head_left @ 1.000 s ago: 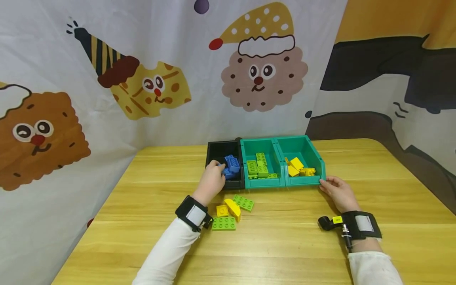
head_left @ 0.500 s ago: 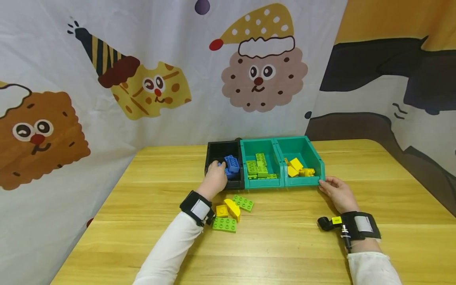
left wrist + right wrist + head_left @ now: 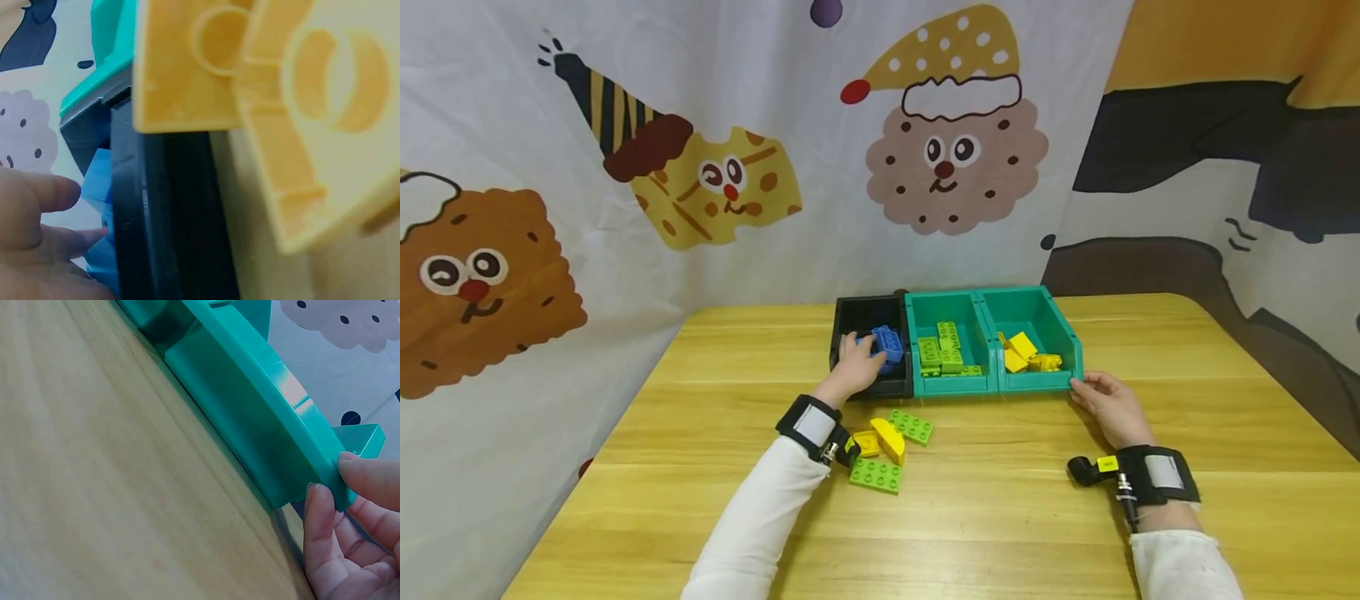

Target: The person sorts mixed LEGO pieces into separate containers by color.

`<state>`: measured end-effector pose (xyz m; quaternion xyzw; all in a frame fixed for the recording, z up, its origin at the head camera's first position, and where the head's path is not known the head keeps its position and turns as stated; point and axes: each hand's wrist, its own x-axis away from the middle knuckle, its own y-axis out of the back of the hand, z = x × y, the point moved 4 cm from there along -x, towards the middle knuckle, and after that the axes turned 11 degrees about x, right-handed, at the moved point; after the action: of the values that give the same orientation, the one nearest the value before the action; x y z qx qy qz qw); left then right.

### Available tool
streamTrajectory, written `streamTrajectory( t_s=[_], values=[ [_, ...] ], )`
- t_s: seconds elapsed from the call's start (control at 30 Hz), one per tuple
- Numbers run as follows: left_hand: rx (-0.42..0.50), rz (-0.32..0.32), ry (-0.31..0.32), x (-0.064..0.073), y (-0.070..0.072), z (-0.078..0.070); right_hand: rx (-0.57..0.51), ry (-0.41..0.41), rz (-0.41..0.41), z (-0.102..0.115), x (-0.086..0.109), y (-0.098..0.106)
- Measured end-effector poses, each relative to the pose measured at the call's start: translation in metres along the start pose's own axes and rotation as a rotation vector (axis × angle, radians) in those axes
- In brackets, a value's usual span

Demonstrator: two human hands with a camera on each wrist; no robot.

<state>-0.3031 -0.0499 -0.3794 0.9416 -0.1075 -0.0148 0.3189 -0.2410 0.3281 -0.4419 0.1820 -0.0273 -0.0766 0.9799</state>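
My left hand (image 3: 854, 367) reaches over the front wall of the black bin (image 3: 895, 389), thumb and fingers spread apart beside the blue toy building bricks (image 3: 890, 343) inside. From the left wrist, the thumb (image 3: 53, 190) and a finger lie right at the blue bricks (image 3: 97, 178), with a gap between them. At the far right my right hand (image 3: 1116, 410) pinches the front corner of the right green bin (image 3: 1037, 382); the right wrist view has thumb and fingertips on either side of its wall (image 3: 250, 419).
The middle green bin (image 3: 958, 385) contains green bricks (image 3: 950, 350); yellow bricks (image 3: 1021, 348) lie in the right one. Before the bins are two green bricks (image 3: 876, 476), a yellow square brick (image 3: 867, 443) and a yellow curved brick (image 3: 889, 440). A printed cloth (image 3: 835, 250) hangs behind the table.
The left hand's fingers have spread from a curled pose inside the black bin. The near green brick has shifted slightly right and turned. My right hand keeps its hold on the bin corner.
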Motion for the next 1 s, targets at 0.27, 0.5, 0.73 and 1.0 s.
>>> streamTrajectory(
  t_s=[0.27, 0.5, 0.73, 1.0],
  values=[
    [0.095, -0.079, -0.128, 0.003, 0.005, -0.004, 0.018, -0.004, 0.005, 0.001, 0.000, -0.001],
    [0.136, -0.072, -0.144, 0.011, 0.015, -0.007, -0.023, -0.001, 0.007, 0.001, 0.001, -0.001],
    [0.210, -0.073, -0.231, 0.024, 0.022, -0.013, 0.042, 0.000, -0.002, 0.000, 0.001, 0.001],
    [0.243, -0.047, -0.315, 0.053, 0.023, -0.021, 0.012, 0.005, -0.012, 0.002, 0.001, 0.001]
  ],
)
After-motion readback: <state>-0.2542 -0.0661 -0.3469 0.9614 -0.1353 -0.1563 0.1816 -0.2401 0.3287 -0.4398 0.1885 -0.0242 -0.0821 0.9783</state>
